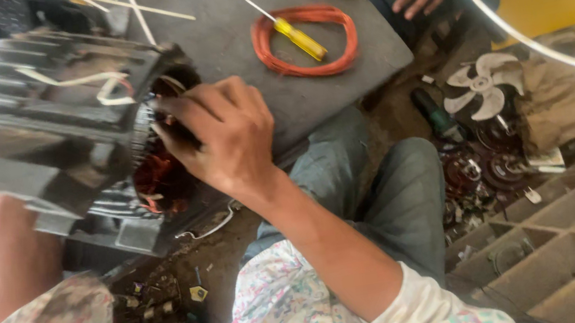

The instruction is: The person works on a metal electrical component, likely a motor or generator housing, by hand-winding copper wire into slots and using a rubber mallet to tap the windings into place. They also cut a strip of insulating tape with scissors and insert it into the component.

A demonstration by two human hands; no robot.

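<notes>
Right hand [227, 136] nearest — fingers curled, pinching copper windings [157, 181] at open end of finned motor housing [46, 121], left on tabletop [238, 32]. Left hand hidden behind housing — can't tell. Judgement: pull gently, brace housing.

Bare grey slab [230, 33] before the motor [61, 119]; beyond, orange wire coil [305, 41], screwdriver [295, 33].

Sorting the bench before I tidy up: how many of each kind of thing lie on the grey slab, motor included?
Finned motor housing, right hand at its open end: 1
Yellow-handled screwdriver: 1
Orange wire coil: 1
Total: 3
</notes>
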